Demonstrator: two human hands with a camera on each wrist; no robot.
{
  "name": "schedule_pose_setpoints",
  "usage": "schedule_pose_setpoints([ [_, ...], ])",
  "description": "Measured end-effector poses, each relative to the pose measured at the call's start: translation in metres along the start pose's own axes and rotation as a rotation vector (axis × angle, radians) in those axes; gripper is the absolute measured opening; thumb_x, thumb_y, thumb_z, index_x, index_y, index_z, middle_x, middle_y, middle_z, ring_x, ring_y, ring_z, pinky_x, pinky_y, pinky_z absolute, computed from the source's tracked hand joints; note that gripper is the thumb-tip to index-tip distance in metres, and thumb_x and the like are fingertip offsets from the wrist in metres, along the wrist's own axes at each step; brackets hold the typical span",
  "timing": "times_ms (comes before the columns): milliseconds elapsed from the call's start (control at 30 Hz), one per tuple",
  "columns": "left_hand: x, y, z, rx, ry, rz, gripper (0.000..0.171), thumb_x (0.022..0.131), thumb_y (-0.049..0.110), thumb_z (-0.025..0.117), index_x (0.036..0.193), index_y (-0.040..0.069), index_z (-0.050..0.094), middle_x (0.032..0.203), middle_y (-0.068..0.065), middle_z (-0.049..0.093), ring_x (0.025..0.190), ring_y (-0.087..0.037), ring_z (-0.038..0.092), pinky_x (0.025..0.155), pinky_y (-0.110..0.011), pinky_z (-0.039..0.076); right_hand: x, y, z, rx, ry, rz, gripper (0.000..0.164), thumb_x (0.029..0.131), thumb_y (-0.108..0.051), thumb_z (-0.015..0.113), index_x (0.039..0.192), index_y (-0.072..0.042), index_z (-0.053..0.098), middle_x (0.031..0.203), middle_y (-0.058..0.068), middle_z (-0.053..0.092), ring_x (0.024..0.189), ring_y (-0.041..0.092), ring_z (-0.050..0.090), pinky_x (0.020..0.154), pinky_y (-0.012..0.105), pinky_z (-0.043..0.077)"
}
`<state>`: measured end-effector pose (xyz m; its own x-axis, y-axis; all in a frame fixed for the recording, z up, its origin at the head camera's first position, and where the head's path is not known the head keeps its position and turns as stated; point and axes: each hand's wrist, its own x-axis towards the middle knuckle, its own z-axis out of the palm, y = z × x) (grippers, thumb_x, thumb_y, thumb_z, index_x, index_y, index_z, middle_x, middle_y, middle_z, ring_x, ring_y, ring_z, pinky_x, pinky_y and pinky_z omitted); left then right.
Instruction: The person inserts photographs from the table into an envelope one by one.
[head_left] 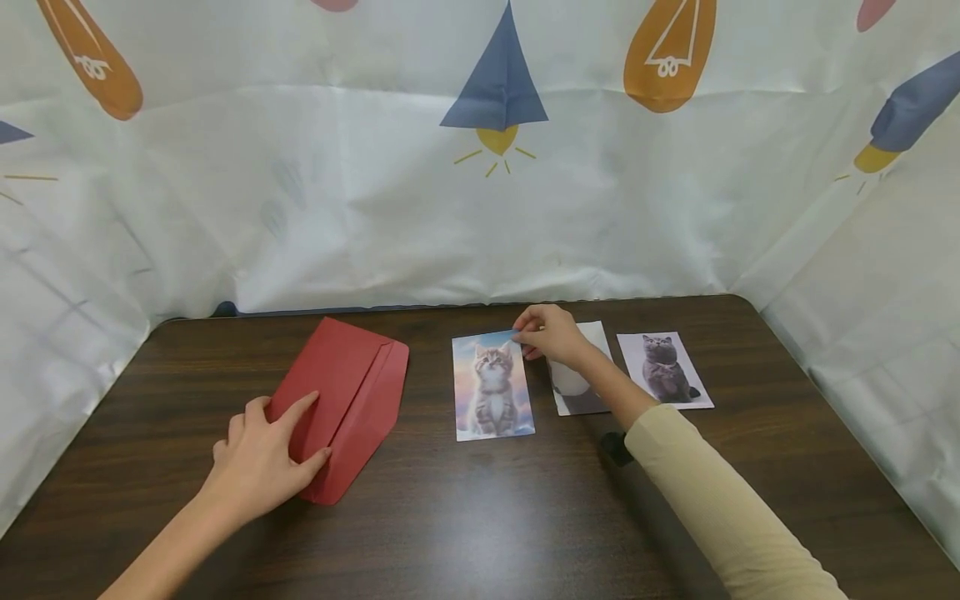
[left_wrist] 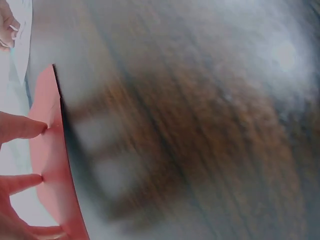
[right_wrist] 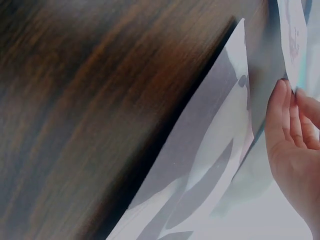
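Note:
A red envelope [head_left: 337,379] lies at the left with its flap side up and the flap unfolded toward the right. My left hand [head_left: 258,462] rests on it, thumb and index finger spread over its surface; straight fingertips press the red paper [left_wrist: 55,150] in the left wrist view. In the middle, my right hand [head_left: 553,337] pinches the top right corner of a photo card of a striped kitten [head_left: 493,400]. That card's edge [right_wrist: 292,40] shows between thumb and fingers in the right wrist view. Below my right wrist lies another photo card [head_left: 573,383], partly hidden by the hand and forearm.
A third photo card, with a dark grey cat [head_left: 667,371], lies at the right. All of it is on a dark wood table [head_left: 450,517]. A white curtain [head_left: 375,208] with printed lamps hangs behind the table and along its sides.

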<state>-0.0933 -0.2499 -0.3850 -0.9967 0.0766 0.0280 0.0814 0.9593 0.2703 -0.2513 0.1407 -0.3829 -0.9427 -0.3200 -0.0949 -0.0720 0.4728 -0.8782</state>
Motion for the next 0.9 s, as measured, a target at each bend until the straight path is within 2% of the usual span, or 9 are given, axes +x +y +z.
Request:
schedule_pose_setpoints([
  [200,0.002,0.004,-0.005,-0.078,-0.020,-0.037,0.080,0.084,0.033,0.083,0.151,0.005,0.050,0.137,-0.047,0.036,0.115,-0.068,0.041,0.071,-0.073,0.042,-0.003,-0.002,-0.001,0.054,-0.010,0.012,0.018,0.102,-0.001,0.066,0.115,0.010,0.066,0.093,0.014,0.070,0.072,0.016,0.071,0.074,0.035,0.064],
  [367,0.002,0.004,-0.006,-0.119,-0.045,-0.049,0.084,0.080,0.031,0.084,0.152,0.005,0.049,0.137,-0.047,0.035,0.114,-0.067,0.041,0.067,-0.068,0.043,-0.003,-0.005,-0.002,0.102,-0.013,0.027,0.019,0.103,-0.001,0.065,0.118,0.012,0.064,0.096,0.015,0.069,0.074,0.016,0.069,0.074,0.034,0.064],
  [633,0.001,0.007,-0.006,-0.128,-0.017,0.019,0.083,0.080,0.032,0.090,0.150,0.005,0.053,0.135,-0.045,0.038,0.113,-0.065,0.042,0.068,-0.068,0.047,-0.006,-0.010,-0.003,0.152,-0.015,0.038,0.021,0.105,0.000,0.062,0.121,0.013,0.063,0.094,0.011,0.068,0.074,0.014,0.066,0.073,0.031,0.063],
  [900,-0.002,0.011,-0.005,-0.112,-0.003,0.058,0.080,0.085,0.032,0.088,0.152,0.006,0.052,0.147,-0.045,0.031,0.115,-0.065,0.039,0.070,-0.070,0.046,-0.007,-0.011,-0.003,0.178,-0.010,0.042,0.021,0.105,-0.001,0.061,0.122,0.012,0.063,0.095,0.008,0.066,0.076,0.014,0.065,0.074,0.030,0.063],
])
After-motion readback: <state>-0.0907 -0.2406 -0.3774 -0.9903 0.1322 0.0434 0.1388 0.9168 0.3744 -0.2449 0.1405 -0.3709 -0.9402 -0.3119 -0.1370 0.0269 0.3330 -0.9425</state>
